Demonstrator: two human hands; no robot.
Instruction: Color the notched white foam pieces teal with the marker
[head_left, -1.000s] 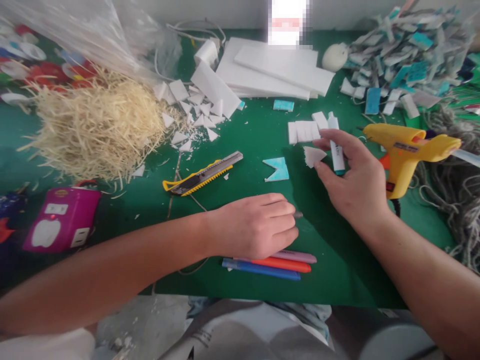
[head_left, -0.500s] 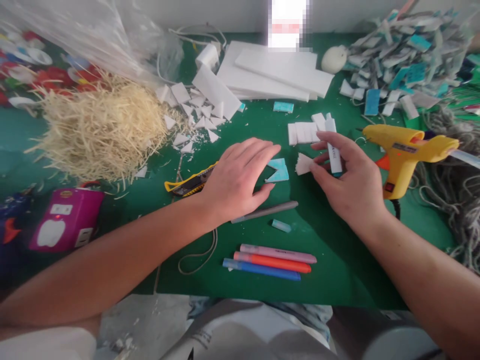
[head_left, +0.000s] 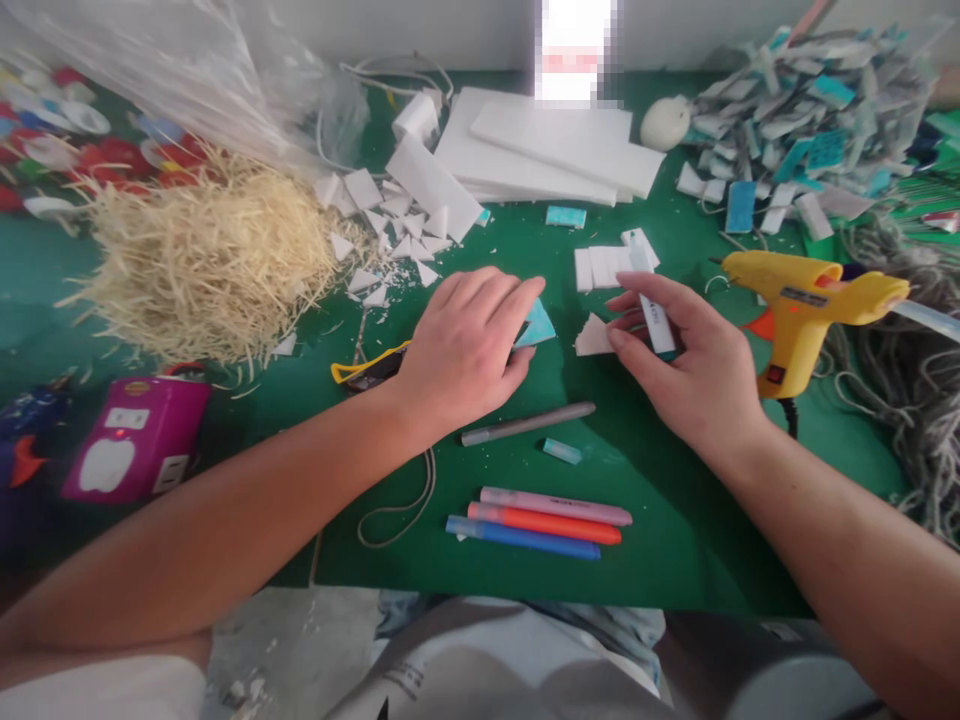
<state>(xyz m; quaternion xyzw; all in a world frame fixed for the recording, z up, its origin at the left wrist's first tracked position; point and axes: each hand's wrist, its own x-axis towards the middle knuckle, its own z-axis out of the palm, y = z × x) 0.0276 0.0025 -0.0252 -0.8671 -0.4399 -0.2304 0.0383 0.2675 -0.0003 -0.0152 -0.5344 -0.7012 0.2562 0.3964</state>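
Observation:
My left hand (head_left: 472, 345) reaches over a small foam piece with a light-blue face (head_left: 537, 325). The piece lies between its thumb and fingers, and the grip is partly hidden behind the hand. In my right hand (head_left: 694, 365) a white marker (head_left: 655, 322) stands tilted between the fingers. That hand's thumb and a finger also pinch a white foam piece (head_left: 592, 336) with a rough edge. A yellow-edged utility knife (head_left: 367, 372) lies partly under my left hand. Below the hands are a grey pen (head_left: 529, 424) and a light-blue marker cap (head_left: 562, 451).
White foam strips (head_left: 604, 268) lie beyond my right hand, with foam sheets (head_left: 555, 150) at the back. A yellow glue gun (head_left: 814, 300) sits right, wood shavings (head_left: 210, 250) left. Pink, red and blue markers (head_left: 544, 522) lie in front. A purple power box (head_left: 136, 437) stands left.
My left hand has closed around the light-blue piece, which has shifted left. My right hand has moved slightly left with the marker and the white foam piece.

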